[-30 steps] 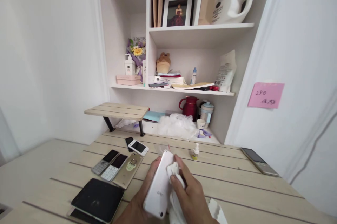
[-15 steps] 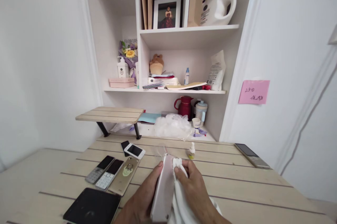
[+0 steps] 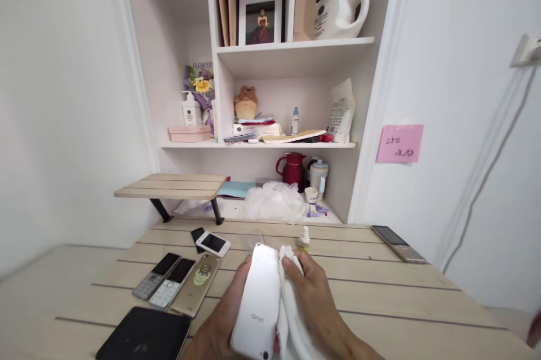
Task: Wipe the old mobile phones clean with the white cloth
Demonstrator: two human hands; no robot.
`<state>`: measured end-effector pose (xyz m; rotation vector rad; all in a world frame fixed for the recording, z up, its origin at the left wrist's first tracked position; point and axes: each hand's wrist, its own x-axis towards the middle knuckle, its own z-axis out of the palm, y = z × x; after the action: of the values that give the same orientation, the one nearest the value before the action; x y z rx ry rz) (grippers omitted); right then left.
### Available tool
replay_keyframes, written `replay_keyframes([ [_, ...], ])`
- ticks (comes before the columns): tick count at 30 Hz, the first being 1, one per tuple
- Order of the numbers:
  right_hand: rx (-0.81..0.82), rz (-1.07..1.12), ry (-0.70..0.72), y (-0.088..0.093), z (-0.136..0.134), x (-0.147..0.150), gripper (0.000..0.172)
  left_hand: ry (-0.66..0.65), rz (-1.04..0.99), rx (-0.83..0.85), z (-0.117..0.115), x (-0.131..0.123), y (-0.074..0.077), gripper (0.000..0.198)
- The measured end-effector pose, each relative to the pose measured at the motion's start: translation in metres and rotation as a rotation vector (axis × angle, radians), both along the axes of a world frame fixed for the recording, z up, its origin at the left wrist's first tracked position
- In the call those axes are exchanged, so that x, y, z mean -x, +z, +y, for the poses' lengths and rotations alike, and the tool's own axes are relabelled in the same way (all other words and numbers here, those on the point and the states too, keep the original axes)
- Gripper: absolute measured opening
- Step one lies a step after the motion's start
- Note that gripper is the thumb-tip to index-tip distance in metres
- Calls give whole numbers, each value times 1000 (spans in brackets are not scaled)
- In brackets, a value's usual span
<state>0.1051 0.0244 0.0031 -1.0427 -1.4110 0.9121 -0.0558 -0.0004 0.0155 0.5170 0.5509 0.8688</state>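
Observation:
My left hand [image 3: 220, 318] is shut around a white vivo smartphone [image 3: 256, 303], its back facing me. My right hand [image 3: 316, 306] grips a white cloth [image 3: 293, 309] and presses it against the phone's right edge. Beyond the hands, a gold phone with a ring holder [image 3: 196, 284] lies closest on the left. Two keypad phones [image 3: 163, 280] and a small white smartphone [image 3: 213, 244] lie near it. A black tablet [image 3: 143, 334] sits at the front left. A small dropper bottle [image 3: 304, 239] stands just past the cloth.
The phones lie on a pale plank table [image 3: 338, 275], with a bar phone [image 3: 398, 244] at the right. A low wooden riser [image 3: 169, 186] stands at the back. Behind it are a plastic bag [image 3: 274, 202] and a white shelf unit [image 3: 262, 145] holding several items.
The phone has turned from edge-on to show its back again, with the cloth still against its right edge. The whole scene has drifted left in the view.

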Motion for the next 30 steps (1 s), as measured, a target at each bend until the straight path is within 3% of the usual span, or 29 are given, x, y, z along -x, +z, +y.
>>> replay_keyframes([
  [3,-31,-21,4,-2,0,1,35,-47,58,-37,4,-2,-3,59],
  [9,-55,-46,3,-10,-1,6,26,64,91,-16,5,-5,0,57],
  [16,-106,-62,-102,5,3,-4,28,29,68,-5,-1,-3,7,59],
  [23,-35,-64,25,4,-1,2,33,85,104,-29,1,-2,9,51],
  [30,-138,-169,114,-7,3,2,28,139,71,-81,4,-8,5,55],
])
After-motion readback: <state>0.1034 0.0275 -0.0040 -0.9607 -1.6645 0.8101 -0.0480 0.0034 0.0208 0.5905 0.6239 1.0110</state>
